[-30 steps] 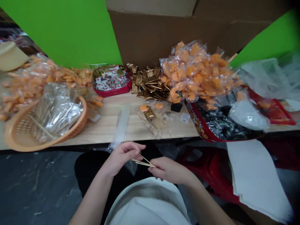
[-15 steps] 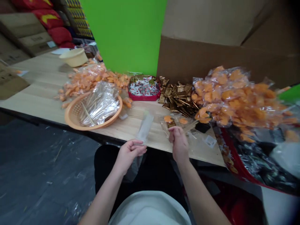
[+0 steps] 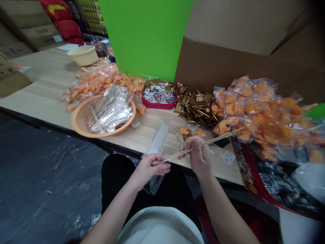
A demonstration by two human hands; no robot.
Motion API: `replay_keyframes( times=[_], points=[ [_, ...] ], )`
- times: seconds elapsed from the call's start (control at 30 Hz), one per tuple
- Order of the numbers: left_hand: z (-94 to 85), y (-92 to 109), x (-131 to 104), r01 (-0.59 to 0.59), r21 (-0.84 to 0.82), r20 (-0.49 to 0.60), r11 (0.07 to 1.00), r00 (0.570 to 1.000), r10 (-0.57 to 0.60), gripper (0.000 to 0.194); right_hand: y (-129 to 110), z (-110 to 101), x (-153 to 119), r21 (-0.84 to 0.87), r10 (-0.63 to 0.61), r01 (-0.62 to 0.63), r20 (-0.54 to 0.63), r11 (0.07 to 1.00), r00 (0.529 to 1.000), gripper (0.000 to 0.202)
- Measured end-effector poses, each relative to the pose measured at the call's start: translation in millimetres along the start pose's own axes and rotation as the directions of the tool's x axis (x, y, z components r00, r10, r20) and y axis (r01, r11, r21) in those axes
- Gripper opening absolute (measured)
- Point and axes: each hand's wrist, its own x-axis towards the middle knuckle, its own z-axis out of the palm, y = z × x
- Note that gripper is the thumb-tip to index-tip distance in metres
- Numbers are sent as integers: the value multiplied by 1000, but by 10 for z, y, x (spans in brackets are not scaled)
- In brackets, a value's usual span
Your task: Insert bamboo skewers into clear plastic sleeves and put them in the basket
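My right hand is closed around a pair of thin wooden sticks, which slant down to the left above the table edge. Their lower ends reach the fingertips of my left hand. Those fingers pinch a long clear plastic bag, partly lying on the table and partly hanging over its edge; my hand hides the bag's middle. Just behind my right hand are more sticks and orange pieces in clear wrap. To the left, an orange plastic basket holds long clear packets with sticks in them.
Gold sachets are heaped beside a red tray of small printed sachets. Bagged orange pieces pile up at right, above a red box of dark packets. More orange pieces and a cream bowl are at left.
My right hand has lifted the wooden sticks from the table and brought them across toward my left hand. My left hand has shifted slightly right, still at the bag.
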Motion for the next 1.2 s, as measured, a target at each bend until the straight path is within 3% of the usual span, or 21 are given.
replay_keyframes(
  times=[0.23, 0.5, 0.57, 0.6, 0.67, 0.7, 0.77, 0.8, 0.83, 0.9, 0.93, 0.97, 1.0, 1.03, 1.1, 1.13, 1.2],
  points=[
    [-6, 56, -90, 78, -23, 142, 997, 987, -74, 32, -12, -51, 60, -27, 31, -27, 143, 999, 989, 37],
    [83, 95, -48, 88, 16, 250, 996, 964, -89, 34, 154, 61, -134, -199, 52, 24, 367, 980, 929, 42],
    [90, 87, -29, 78, 22, 242, 997, 967, -81, 35, 221, 69, -160, -197, 122, -40, 425, 980, 897, 34],
    [89, 77, -19, 77, 27, 227, 997, 971, -81, 35, 239, 52, -143, -165, 154, -93, 407, 982, 900, 28],
    [84, 55, -3, 82, 33, 188, 996, 978, -87, 34, 232, -13, -52, -26, 155, -154, 241, 988, 958, 32],
    [85, 45, 4, 85, 37, 177, 996, 980, -90, 33, 206, -54, 9, 49, 116, -121, 103, 991, 988, 36],
    [100, 38, 14, 95, 41, 173, 995, 980, -101, 32, 121, -117, 110, 90, -18, 31, -138, 995, 990, 40],
    [112, 42, 17, 99, 40, 180, 994, 978, -104, 33, 73, -130, 129, 37, -79, 86, -153, 996, 985, 40],
    [127, 51, 21, 96, 34, 186, 995, 977, -100, 33, 29, -128, 120, -44, -109, 106, -83, 993, 991, 39],
    [151, 76, 25, 47, 18, 176, 999, 983, -49, 31, -20, -89, 28, -218, -25, 79, 239, 973, 971, 37],
    [156, 88, 27, 8, 12, 164, 1000, 986, -10, 30, -19, -64, -42, -284, 61, 59, 398, 957, 915, 38],
    [154, 97, 27, -25, 5, 150, 1000, 988, 24, 29, 0, -42, -112, -319, 125, 40, 481, 947, 868, 41],
    [147, 100, 27, -47, -2, 135, 999, 990, 47, 30, 33, -27, -175, -322, 152, 11, 480, 947, 864, 46],
    [137, 97, 26, -54, -10, 120, 999, 991, 54, 32, 75, -20, -223, -298, 156, -32, 403, 954, 902, 49],
    [115, 72, 25, -58, -23, 86, 998, 995, 60, 38, 159, -22, -271, -226, 200, -160, 171, 961, 965, 41],
    [109, 53, 24, -78, -26, 67, 997, 995, 79, 39, 188, -23, -277, -202, 257, -232, 108, 952, 960, 35],
    [112, 14, 20, -137, -18, 45, 990, 989, 138, 35, 204, -8, -279, -217, 354, -318, 156, 923, 922, 28]
  ],
)
